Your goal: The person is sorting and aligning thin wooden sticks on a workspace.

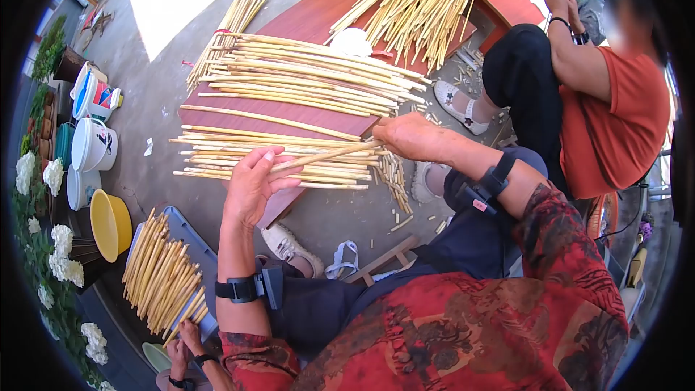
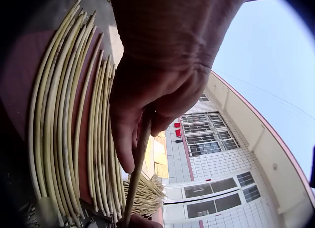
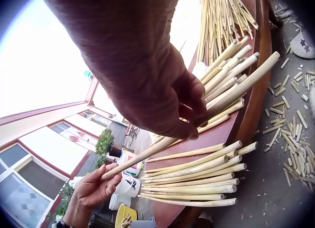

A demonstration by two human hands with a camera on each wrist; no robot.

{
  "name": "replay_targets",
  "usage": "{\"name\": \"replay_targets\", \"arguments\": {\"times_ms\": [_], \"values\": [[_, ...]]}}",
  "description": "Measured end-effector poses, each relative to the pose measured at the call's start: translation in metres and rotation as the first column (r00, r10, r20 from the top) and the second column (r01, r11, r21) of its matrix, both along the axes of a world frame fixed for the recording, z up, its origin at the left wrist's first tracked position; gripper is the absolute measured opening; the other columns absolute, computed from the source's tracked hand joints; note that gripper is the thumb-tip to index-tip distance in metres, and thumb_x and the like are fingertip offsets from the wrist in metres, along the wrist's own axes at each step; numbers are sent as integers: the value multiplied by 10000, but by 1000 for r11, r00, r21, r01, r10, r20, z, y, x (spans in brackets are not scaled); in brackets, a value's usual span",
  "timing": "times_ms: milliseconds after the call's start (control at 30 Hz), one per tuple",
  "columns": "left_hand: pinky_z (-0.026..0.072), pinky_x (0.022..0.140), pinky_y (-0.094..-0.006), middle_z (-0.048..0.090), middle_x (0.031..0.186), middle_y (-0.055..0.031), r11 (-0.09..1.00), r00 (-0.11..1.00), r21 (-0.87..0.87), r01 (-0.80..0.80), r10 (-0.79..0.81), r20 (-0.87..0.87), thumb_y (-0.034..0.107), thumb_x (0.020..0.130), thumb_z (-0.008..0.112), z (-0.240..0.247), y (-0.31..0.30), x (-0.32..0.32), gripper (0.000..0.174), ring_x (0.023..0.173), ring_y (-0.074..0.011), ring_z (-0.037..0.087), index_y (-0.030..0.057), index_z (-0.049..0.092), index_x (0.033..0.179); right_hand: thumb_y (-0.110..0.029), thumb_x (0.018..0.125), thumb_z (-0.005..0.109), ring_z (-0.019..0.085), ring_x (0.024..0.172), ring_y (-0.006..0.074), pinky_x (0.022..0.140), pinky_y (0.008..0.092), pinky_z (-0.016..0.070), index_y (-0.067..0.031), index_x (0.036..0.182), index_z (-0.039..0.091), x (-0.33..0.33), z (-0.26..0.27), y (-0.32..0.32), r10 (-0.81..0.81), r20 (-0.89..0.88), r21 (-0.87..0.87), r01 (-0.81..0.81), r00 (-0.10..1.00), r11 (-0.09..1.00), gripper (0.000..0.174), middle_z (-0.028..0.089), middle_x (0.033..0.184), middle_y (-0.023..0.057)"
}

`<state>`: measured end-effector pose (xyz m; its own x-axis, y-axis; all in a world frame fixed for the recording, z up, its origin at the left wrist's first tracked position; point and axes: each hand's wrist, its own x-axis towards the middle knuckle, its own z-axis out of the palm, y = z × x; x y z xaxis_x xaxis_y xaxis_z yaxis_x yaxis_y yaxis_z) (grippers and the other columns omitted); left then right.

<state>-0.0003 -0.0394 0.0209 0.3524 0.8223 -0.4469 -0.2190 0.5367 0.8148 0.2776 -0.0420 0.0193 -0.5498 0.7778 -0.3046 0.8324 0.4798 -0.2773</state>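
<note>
A single stick (image 1: 326, 156) is held clear above the rows of sticks (image 1: 203, 156) along the near edge of the surface (image 1: 311, 18), so the step in hand looks like picking out and checking one piece. The left hand (image 1: 250, 187) pinches the thinner end between thumb and curled fingers (image 2: 125, 139). The right hand (image 1: 414, 137) grasps near the thick end at the surface's right edge, fingers (image 3: 193, 97) wrapped round it, so the stick spans hand to hand on a slight slant. The next move likely calls for keeping both grasps firm and the stick clear of the cut ends below.
</note>
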Motion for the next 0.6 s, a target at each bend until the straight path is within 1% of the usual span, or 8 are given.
{"name": "replay_targets", "arguments": {"times_ms": [100,200,233,300,367,467,533,600], "values": [[531,649,-320,546,923,-158,977,976,15,211,-210,-53,109,859,450,-3,-5,2,237,779,-258,598,-47,474,1035,-66,736,477,568,818,290,670,371,461,-25,855,519,3,-2,-7,7,43,6,-8,999,1000,133,554,851,132],[485,610,-237,594,871,-110,850,830,-29,526,-521,-202,92,821,516,-5,-7,2,208,754,-160,596,-28,531,990,-71,728,487,569,807,292,662,369,465,-19,843,514,11,-6,-11,43,-26,67,-42,999,997,129,549,846,135],[485,610,-237,594,871,-110,850,829,-25,527,-520,-203,92,821,516,-5,-10,4,208,754,-160,596,-28,531,990,-75,722,492,575,802,290,662,363,470,-20,830,538,14,-10,-15,85,-22,37,-84,996,996,130,563,839,134],[467,648,-241,600,846,-88,679,569,-60,731,-656,-496,89,818,518,-11,-15,10,217,751,-133,580,-23,528,1003,-79,716,498,581,797,288,661,357,474,-22,818,562,18,-25,-25,126,-18,8,-126,992,992,134,577,832,133],[446,667,-243,598,854,-77,609,469,9,793,-601,-647,100,820,513,-22,-14,6,244,761,-122,562,-21,514,1031,-77,713,494,598,779,277,654,349,484,-36,787,616,21,-50,-37,275,284,-183,-229,919,956,148,605,809,133],[448,666,-250,593,863,-78,711,561,89,698,-465,-684,128,829,497,-22,-8,1,259,766,-129,554,-18,509,1043,-76,710,496,610,765,262,641,344,491,-48,772,642,28,-67,-50,310,335,-239,-238,890,941,161,622,788,123],[434,726,-296,602,865,-157,798,654,220,561,-264,-709,196,817,509,-23,-5,-1,292,818,-217,575,-35,526,995,-72,710,495,610,767,266,637,345,491,-39,778,637,34,-76,-48,296,334,-264,-213,895,941,161,621,787,123],[435,721,-302,603,858,-160,804,658,219,553,-260,-707,195,816,509,-23,-5,0,293,811,-221,577,-37,526,994,-68,710,495,610,768,269,632,347,492,-30,785,632,38,-79,-44,288,333,-288,-194,898,938,161,621,786,123]]}}
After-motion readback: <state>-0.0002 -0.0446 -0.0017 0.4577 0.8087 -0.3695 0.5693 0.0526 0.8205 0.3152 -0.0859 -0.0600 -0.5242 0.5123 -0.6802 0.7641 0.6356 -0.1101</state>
